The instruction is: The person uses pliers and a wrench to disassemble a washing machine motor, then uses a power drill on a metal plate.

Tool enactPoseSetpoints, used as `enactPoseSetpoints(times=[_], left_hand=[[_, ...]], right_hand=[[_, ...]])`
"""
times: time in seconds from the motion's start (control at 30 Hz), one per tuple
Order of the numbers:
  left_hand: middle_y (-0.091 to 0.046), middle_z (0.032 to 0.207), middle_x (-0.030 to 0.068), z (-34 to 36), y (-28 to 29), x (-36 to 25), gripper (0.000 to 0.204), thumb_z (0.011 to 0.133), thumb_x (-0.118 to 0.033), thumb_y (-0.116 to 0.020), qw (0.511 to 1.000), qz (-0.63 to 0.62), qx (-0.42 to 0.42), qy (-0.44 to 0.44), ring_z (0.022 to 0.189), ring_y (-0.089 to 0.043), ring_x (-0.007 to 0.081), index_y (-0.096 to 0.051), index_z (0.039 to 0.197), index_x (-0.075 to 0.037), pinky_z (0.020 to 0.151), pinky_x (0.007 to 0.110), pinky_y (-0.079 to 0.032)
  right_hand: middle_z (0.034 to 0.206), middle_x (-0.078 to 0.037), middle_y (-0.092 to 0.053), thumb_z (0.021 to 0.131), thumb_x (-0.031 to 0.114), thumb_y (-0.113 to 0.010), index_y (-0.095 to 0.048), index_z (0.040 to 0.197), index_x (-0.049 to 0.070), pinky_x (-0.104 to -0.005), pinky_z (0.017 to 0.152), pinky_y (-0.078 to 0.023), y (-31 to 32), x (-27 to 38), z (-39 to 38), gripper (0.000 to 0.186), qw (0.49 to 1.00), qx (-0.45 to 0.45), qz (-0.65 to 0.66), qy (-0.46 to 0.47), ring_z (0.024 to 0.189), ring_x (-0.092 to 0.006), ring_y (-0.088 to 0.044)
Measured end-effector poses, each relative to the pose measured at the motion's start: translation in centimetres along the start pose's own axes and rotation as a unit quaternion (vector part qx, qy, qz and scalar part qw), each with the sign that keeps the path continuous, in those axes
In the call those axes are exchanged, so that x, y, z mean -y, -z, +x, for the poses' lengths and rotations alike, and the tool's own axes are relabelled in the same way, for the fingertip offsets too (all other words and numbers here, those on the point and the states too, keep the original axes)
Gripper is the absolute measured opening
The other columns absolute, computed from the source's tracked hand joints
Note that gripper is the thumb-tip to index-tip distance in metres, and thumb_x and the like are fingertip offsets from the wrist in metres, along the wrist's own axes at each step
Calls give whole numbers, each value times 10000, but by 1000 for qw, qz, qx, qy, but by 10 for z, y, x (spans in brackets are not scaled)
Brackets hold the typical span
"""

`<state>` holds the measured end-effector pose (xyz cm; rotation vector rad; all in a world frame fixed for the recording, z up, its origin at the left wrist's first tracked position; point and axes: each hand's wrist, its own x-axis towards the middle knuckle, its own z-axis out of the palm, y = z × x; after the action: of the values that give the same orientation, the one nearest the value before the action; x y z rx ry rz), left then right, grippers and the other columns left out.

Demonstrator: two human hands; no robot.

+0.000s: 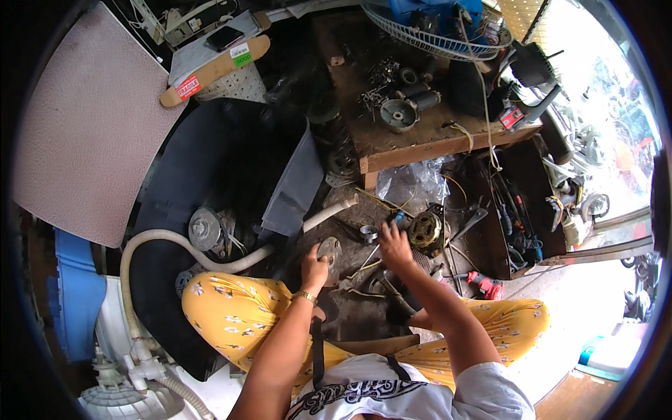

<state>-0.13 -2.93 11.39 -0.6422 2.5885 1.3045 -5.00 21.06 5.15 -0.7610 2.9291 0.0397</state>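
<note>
My left hand [315, 271] is closed on the edge of a round grey metal motor end cover [330, 250], held low over the floor between my knees. To its right my right hand [394, 246] reaches forward with fingers stretched out, and I see nothing held in it. Beside its fingertips are a small silver ring-shaped part [368, 233] and a small blue object [399, 216], which is too small to name. Just right of that hand sits an electric motor [425, 229] with a slotted brassy end and its windings partly hidden.
A black tub [290, 185] with a pale ribbed hose [171, 238] stands at left. Ahead is a low wooden table [420, 147] bearing motor parts. An open tool box [553, 245] and a red power tool [485, 285] lie at right. Pliers [470, 222] lie near the motor.
</note>
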Motion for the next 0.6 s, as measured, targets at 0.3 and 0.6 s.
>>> enactPoseSetpoints(times=[0.3,0.6], left_hand=[[-642,1019,245,-3,-32,23,405,882,-96,-549,989,102,90,-62,962,-605,423,-540,1285,-130,818,485,-477],[-556,1197,309,29,-54,54,623,758,-122,-557,978,65,197,11,1149,-511,448,-396,1350,-13,983,459,-416]], right_hand=[[1147,-65,-591,825,245,-558,-668,1033,129,-633,1032,-300,-49,-43,42,261,988,-57,-96,105,1271,-306,-417],[1065,-135,-632,758,320,-692,-567,1158,106,-469,815,-488,94,-68,-31,470,970,165,137,109,993,-315,-618]])
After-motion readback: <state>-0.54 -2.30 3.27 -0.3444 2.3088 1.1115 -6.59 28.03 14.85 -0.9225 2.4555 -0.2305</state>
